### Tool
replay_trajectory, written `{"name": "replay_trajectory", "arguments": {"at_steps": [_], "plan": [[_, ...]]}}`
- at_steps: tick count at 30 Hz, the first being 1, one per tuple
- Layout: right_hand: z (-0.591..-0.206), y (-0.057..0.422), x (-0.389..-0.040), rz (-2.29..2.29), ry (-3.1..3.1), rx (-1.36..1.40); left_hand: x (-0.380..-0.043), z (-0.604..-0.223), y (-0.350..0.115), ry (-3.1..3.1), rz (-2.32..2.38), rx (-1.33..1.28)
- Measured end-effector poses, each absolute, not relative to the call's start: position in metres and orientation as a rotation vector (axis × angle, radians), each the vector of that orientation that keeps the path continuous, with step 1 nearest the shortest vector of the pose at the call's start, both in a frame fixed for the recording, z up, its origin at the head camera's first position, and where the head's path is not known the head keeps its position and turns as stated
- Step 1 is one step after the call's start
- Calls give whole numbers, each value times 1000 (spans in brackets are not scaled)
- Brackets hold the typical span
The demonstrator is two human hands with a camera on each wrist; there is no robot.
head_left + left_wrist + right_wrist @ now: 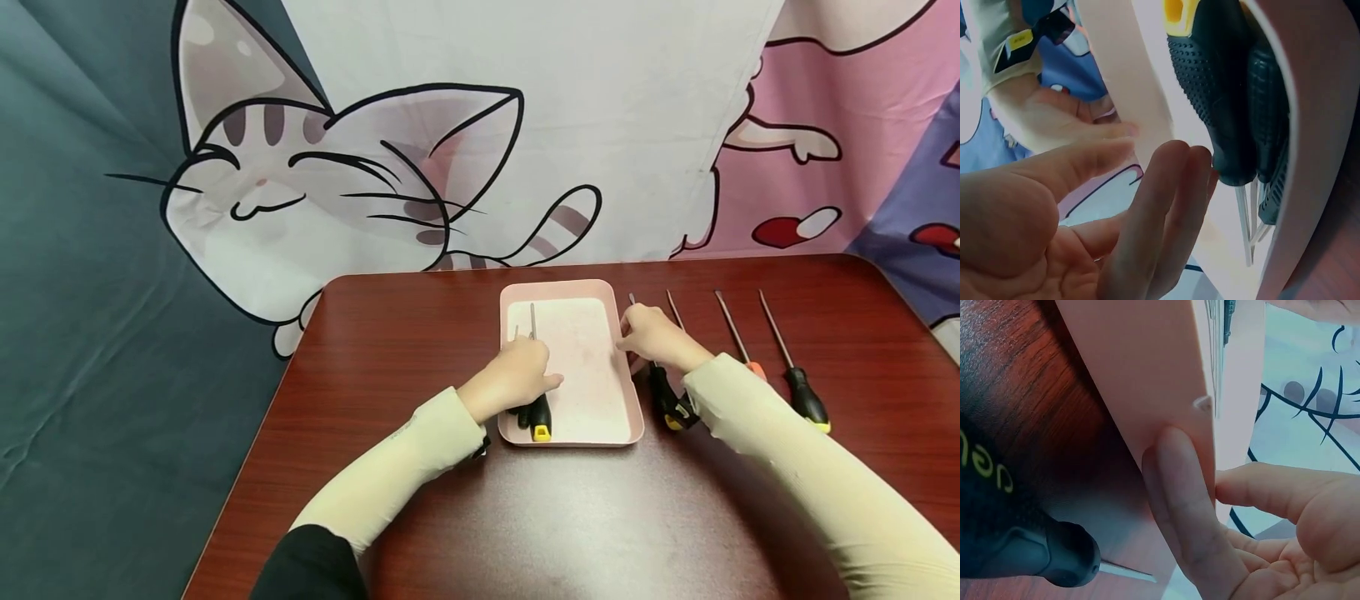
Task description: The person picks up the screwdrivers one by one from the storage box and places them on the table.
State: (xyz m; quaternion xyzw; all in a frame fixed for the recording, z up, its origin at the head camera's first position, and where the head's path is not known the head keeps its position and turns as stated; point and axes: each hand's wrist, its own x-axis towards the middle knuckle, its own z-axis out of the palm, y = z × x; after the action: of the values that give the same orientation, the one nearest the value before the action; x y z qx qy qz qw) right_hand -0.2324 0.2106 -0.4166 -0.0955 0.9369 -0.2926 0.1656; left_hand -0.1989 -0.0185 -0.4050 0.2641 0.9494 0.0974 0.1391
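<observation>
A pink tray (pixel 636 417) lies on the table with several screwdrivers along its left side. The nearest screwdriver (pixel 541 417) has a black handle with a yellow end. Above these handles hovers my left hand (pixel 513 377); in the left wrist view its fingers (pixel 1163 200) are extended, with nothing between them and the thumb. My right hand (pixel 660 336) pinches the tray's right rim, fingers outside and thumb at the inner edge, as the right wrist view shows. Just right of the tray, a black-handled screwdriver (pixel 663 393) lies partly under that hand.
More screwdrivers lie in a row on the right: one with an orange handle (pixel 754 368), mostly hidden by the sleeve, and one black and yellow (pixel 806 396) farthest right. The reddish-brown table (pixel 420 333) ends at a cartoon-cat cloth (pixel 315 208) behind.
</observation>
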Motion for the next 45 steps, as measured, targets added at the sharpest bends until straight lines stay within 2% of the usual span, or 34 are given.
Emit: {"name": "replay_trajectory", "arguments": {"at_steps": [5, 18, 45], "plan": [[-416, 210, -232, -876, 2644, -256, -198, -410, -11, 2808, 127, 810], [-420, 209, -232, -920, 2621, -239, -197, -416, 0, 2909, -78, 735], [-421, 213, -229, -1083, 2516, -209, -193, -427, 10, 2889, -103, 695]]}}
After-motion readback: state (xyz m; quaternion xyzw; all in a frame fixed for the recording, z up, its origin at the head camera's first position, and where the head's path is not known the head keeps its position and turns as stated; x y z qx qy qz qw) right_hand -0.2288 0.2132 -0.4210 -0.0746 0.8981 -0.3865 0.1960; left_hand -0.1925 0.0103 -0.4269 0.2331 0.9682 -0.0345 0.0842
